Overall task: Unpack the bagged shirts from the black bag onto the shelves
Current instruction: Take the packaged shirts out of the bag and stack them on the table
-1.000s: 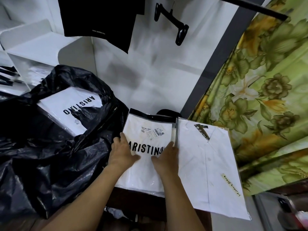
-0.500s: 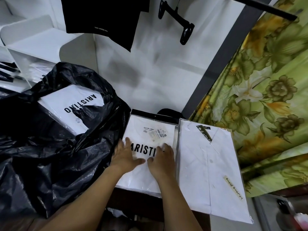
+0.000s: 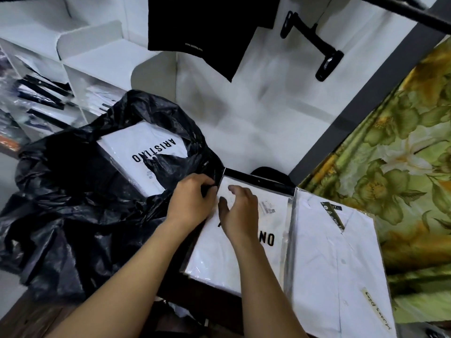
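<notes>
Shifted from flattening placed shirt (image 3: 219,259) to black bag (image 3: 73,203), apparently pinching its rim with left hand (image 3: 192,201) fingers, right hand (image 3: 240,211) fingers hovering loosely apart, next shirt (image 3: 141,147) pending.

A black garment (image 3: 207,28) hangs at the top edge of the white wall (image 3: 256,118), with a black hanger (image 3: 314,42) just to its right, also against the wall. A dark grey strip (image 3: 366,98) runs diagonally along the wall's right edge. Beyond the strip hangs a green and yellow floral curtain (image 3: 402,167), and a black rail (image 3: 402,8) crosses the top right corner.
</notes>
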